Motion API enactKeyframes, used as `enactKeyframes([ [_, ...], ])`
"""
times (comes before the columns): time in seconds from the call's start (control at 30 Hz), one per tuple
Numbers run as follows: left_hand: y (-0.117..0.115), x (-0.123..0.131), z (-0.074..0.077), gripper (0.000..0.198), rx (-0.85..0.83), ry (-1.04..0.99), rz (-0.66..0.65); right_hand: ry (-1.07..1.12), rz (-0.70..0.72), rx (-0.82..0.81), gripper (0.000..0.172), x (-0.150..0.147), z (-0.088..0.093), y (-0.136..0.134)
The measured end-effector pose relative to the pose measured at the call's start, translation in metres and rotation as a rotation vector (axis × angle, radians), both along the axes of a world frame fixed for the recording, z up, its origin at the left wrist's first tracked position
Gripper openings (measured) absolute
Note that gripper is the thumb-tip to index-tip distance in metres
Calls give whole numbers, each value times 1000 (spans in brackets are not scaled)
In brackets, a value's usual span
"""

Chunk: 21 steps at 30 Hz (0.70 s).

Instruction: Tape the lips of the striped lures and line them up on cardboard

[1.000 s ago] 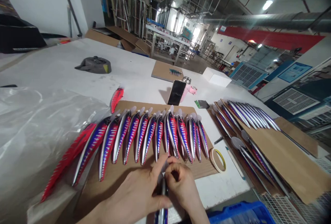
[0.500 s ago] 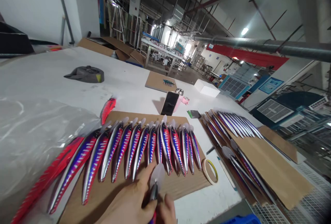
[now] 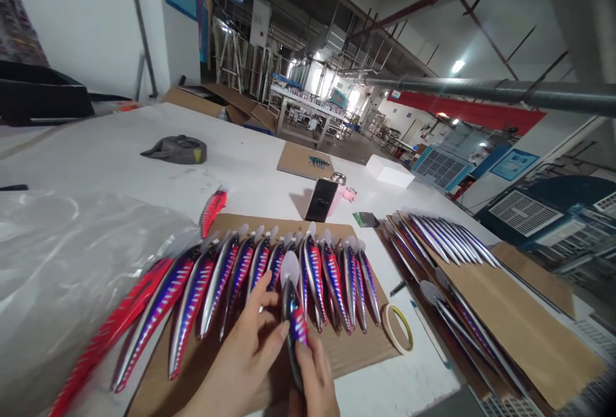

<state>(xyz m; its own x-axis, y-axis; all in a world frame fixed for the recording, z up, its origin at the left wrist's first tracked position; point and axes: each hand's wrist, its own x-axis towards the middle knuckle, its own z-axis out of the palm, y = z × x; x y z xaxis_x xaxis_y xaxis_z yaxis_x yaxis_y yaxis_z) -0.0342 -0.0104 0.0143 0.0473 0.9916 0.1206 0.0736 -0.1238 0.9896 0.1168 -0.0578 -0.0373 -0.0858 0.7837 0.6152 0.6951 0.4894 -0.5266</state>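
Note:
A fishing lure (image 3: pixel 294 314) with a dark back, red and purple sides with pale stripes and a clear round lip stands tilted up at the front centre. My right hand (image 3: pixel 315 369) is closed round its lower body, thumb on its side. On the left, my left hand (image 3: pixel 250 337) has its fingers curved and apart, with the thumb tip at the lure's edge. Behind both hands, a row of similar lures (image 3: pixel 235 269) lies on a cardboard sheet (image 3: pixel 351 356). The held lure's tail is hidden by my right hand.
A clear plastic bag (image 3: pixel 91 237) and a red lure (image 3: pixel 110 327) lie at left. A tape roll (image 3: pixel 398 329) sits by the cardboard's right edge. Behind the row stands a phone (image 3: pixel 321 200). More lures (image 3: pixel 447 237) lie on stacked cardboard (image 3: pixel 520 321) at right.
The held lure has come up and is more in view. My left hand's fingers have spread from around it, while my right hand has moved up onto its body. The view has shifted slightly.

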Motion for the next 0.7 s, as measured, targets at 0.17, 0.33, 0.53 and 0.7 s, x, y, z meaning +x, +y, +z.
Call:
enactKeyframes([
  [0.17, 1, -2, -5, 54, 53, 97, -8, 53, 2, -156, 45, -20, 33, 62],
  [0.33, 3, -3, -8, 53, 147, 225, -38, 231, -125, -261, 37, -44, 34, 90],
  [0.53, 2, -8, -10, 50, 155, 324, 1, -57, -118, -38, 46, 8, 42, 41],
  [0.7, -3, -8, -13, 35, 301, 385, 45, -135, -511, -10, 38, 116, 21, 15],
])
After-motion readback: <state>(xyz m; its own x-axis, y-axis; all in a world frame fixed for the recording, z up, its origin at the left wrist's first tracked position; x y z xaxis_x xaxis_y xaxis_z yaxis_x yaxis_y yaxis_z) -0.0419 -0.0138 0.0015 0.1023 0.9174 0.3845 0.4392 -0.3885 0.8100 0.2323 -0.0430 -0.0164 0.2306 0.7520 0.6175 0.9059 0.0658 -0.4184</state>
